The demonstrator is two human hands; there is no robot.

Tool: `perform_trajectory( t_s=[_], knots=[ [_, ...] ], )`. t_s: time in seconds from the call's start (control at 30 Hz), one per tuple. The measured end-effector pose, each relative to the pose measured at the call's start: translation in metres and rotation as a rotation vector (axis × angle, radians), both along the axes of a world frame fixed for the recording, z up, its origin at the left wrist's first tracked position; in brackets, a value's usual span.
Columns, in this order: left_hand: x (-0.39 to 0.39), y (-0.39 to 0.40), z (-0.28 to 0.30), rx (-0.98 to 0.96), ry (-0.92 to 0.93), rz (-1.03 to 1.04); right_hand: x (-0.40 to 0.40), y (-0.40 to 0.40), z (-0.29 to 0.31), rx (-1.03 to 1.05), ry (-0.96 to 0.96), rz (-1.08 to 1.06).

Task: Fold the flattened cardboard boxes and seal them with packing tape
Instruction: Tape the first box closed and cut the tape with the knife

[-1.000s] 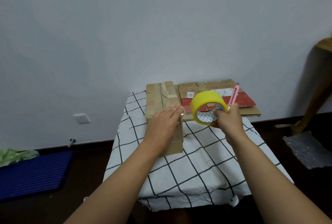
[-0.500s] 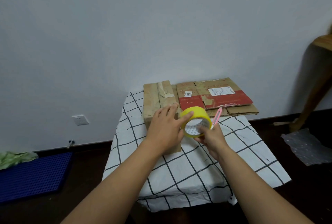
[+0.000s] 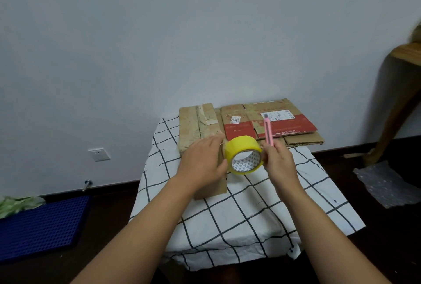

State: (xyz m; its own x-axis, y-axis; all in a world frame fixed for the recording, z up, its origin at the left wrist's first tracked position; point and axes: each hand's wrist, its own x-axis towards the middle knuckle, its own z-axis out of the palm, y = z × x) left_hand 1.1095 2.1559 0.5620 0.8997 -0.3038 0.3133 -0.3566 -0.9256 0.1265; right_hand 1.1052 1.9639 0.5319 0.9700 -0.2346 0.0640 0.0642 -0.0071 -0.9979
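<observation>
A folded brown cardboard box [image 3: 197, 124] stands on the checked tablecloth [image 3: 250, 206]. My left hand [image 3: 204, 161] lies flat on the box's near top, with its thumb against the yellow tape roll [image 3: 242, 147]. My right hand [image 3: 279, 161] grips the roll's right side at the box's right edge. The same hand also holds a pink utility knife [image 3: 268, 132] that points up. Flattened cardboard boxes [image 3: 293, 127] with red print lie stacked at the back right of the table. Any pulled-out tape strip is hidden behind my left hand.
A blue perforated mat [image 3: 41, 222] and something green [image 3: 18, 204] lie on the dark floor at left. A wall socket [image 3: 99, 154] sits low on the wall. At right are a wooden furniture leg [image 3: 398, 106] and a bubble-wrap sheet [image 3: 387, 183].
My right hand brought the tape roll and knife from the right, over the flat cardboard, down to the box's right edge beside my left hand. The left hand stayed on the box.
</observation>
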Motion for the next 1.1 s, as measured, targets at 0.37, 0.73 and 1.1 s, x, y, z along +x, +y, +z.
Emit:
perform_trajectory(
  t_s=[0.37,0.73,1.1],
  knots=[
    [-0.001,0.006,0.003,-0.058,0.079,-0.034,-0.002,0.005,0.035,0.606,-0.069,0.492],
    [0.0,0.009,0.006,-0.103,0.123,-0.024,0.041,0.012,0.05,0.257,-0.146,0.171],
    [0.005,0.017,-0.003,-0.119,0.048,-0.052,0.064,0.025,0.049,-0.016,-0.011,0.207]
  ],
)
